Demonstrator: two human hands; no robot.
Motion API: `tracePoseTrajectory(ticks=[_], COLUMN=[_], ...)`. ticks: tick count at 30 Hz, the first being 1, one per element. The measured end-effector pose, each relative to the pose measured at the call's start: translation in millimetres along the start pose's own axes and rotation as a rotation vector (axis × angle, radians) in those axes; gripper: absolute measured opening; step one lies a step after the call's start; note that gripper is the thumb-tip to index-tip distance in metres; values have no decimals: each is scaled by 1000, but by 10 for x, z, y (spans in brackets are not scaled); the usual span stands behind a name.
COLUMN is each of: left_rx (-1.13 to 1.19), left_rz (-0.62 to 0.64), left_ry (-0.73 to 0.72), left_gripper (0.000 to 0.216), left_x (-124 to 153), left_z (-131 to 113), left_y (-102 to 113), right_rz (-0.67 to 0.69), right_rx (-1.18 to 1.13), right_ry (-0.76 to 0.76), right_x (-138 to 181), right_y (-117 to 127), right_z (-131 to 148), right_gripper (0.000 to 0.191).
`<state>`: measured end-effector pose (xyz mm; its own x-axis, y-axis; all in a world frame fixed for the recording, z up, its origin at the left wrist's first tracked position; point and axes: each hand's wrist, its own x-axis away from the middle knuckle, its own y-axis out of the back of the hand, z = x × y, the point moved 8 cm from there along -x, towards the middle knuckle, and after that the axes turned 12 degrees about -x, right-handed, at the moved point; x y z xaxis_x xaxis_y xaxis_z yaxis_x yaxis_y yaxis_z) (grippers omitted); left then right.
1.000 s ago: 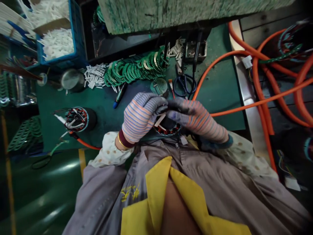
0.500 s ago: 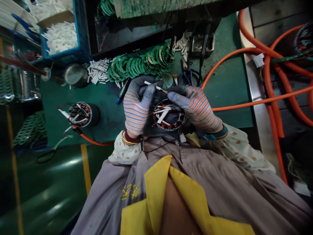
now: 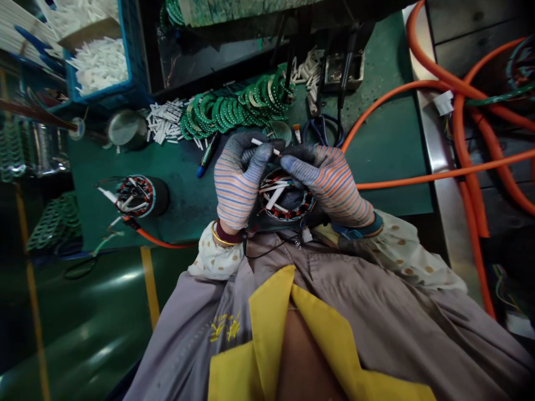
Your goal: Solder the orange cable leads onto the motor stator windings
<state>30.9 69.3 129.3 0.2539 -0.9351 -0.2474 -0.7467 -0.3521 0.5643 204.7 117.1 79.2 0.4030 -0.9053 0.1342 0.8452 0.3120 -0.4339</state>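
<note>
My left hand (image 3: 242, 172), in a striped glove with grey fingers, pinches a thin white sleeve (image 3: 264, 146) between thumb and forefinger. Close by on the right, my right hand (image 3: 324, 172) in a matching glove pinches the copper-coloured wire (image 3: 279, 153) at the sleeve's lower end. Both hands are above a round motor stator (image 3: 307, 207) with red-brown windings and white sleeves lying across its opening. The stator's upper right part is hidden behind my right hand.
Another stator (image 3: 156, 195) lies to the left. Green slotted rings (image 3: 234, 111) and loose white sleeves (image 3: 166, 120) lie behind my hands, with a pen-like tool (image 3: 206, 159) and scissors (image 3: 324, 129). A blue bin (image 3: 136, 55) stands far left; an orange hose (image 3: 393, 182) crosses right.
My two hands have come closer together. The white sleeve has moved slightly right with my left hand, and less wire shows between it and my right fingertips.
</note>
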Motion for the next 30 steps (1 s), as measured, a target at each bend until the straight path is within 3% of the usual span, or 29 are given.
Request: tracePoseTrajectory(ticks=[8,13,19,24,27,30], left_rx=[31,-6,17,-91,-75,-1], left_rz=[50,42,147,205,205,132], left_ry=[15,-2,-37,-26,-28,10], left_gripper=[56,52,53,53,52,53], left_x=[-17,11,-81,-93,-44,-33], left_z=[-5,-32,10,87,130,190], left_y=[-15,-17,-42,-167,-251,-247], right_rz=[-49,-17,100,238,236,190], right_rx=[27,20,-14,128,221,272], right_ry=[48,33,-66,-79,-63,0], right_x=[38,41,18,51,94,116], right_y=[-5,1,0,190,324,297], right_z=[-25,-59,-92,160,312,323], right_gripper=[59,56,65,63,53,52])
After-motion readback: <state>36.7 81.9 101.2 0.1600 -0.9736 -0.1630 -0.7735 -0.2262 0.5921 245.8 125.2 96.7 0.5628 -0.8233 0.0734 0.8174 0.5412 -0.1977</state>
